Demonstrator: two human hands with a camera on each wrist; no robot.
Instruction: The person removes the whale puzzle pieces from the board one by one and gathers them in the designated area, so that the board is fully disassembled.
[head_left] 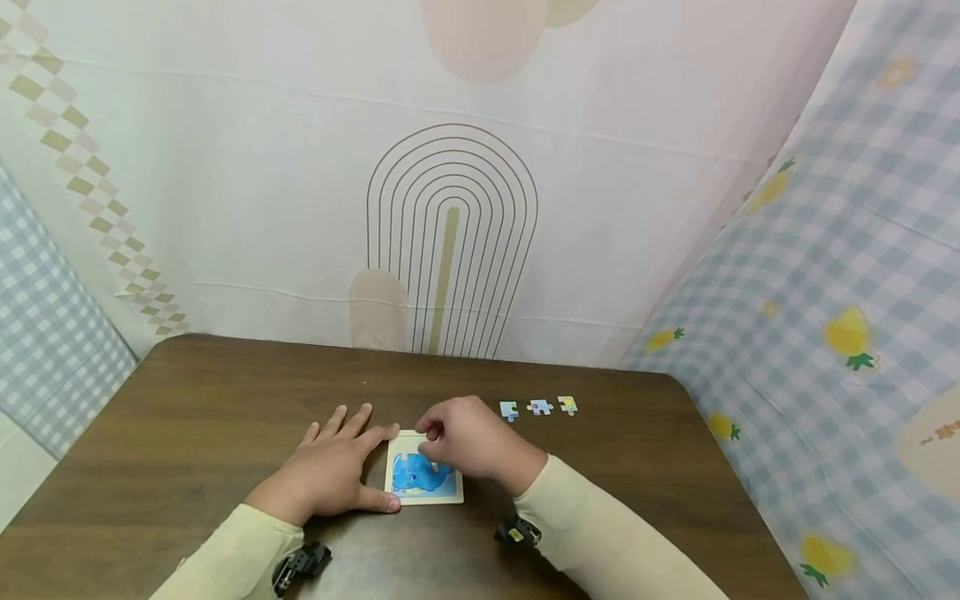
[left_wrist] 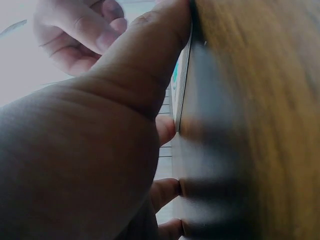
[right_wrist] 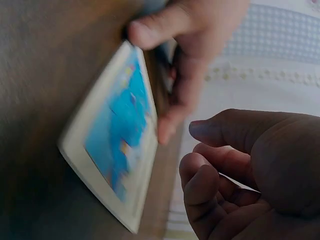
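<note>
A small puzzle board [head_left: 425, 501] with a cream frame and a blue animal picture lies on the brown table. My left hand [head_left: 330, 471] rests spread at its left side, thumb and index finger at the frame's corners. In the left wrist view, the thumb [left_wrist: 145, 55] presses along the board's edge. Above the board's upper right part hovers my right hand [head_left: 476, 442], fingers loosely curled. The right wrist view shows a gap between thumb [right_wrist: 225, 127] and fingers, with nothing held there. This hand hides part of the picture in the head view.
To the right of the board, three loose jigsaw pieces lie in a row: a left one [head_left: 509, 410], a middle one [head_left: 539, 407] and a right one [head_left: 567, 405]. A printed cloth [head_left: 300, 208] hangs behind the table [head_left: 247, 392], with checked cloth [head_left: 787, 333] on the right.
</note>
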